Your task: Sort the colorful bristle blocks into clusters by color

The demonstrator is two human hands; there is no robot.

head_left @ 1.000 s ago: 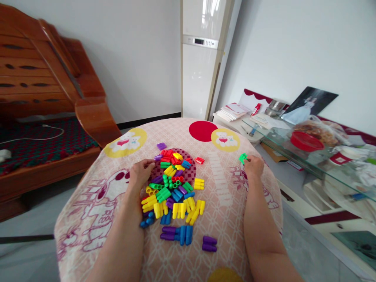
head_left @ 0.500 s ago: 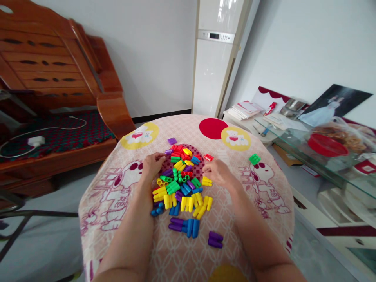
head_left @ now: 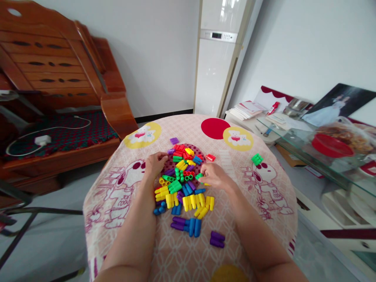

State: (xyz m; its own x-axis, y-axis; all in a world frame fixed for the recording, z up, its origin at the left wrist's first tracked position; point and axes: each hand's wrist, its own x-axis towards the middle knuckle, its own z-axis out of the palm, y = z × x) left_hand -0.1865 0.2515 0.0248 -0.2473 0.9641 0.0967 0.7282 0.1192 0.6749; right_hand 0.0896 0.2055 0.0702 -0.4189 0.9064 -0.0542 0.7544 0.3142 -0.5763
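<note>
A mixed pile of plastic building blocks lies on the round table; one yellow block (head_left: 189, 203) is at its near side. At the pile's left edge is my left hand (head_left: 155, 163), fingers curled with thumb and fingertips close together. A purple block (head_left: 170, 151) lies right by those fingertips; whether anything is between them is hidden. My right hand (head_left: 214, 175) is at the pile's right side, its fingers closed on a green block (head_left: 199, 176). Under that hand a yellow block (head_left: 206, 184) is mostly covered. A red block (head_left: 210, 157) lies just beyond the hand.
A patterned cloth (head_left: 117, 250) covers the table. Joined purple and blue blocks (head_left: 186, 226) and a purple block pair (head_left: 217, 239) lie nearer me; another green block (head_left: 257, 159) is far right. A wooden bench (head_left: 114, 109) stands left, a glass shelf (head_left: 317, 147) right.
My right hand has moved slightly left and nearer me, over the yellow block, and a green block now shows at its fingertips. My left hand stays by the pile. The view has shifted slightly.
</note>
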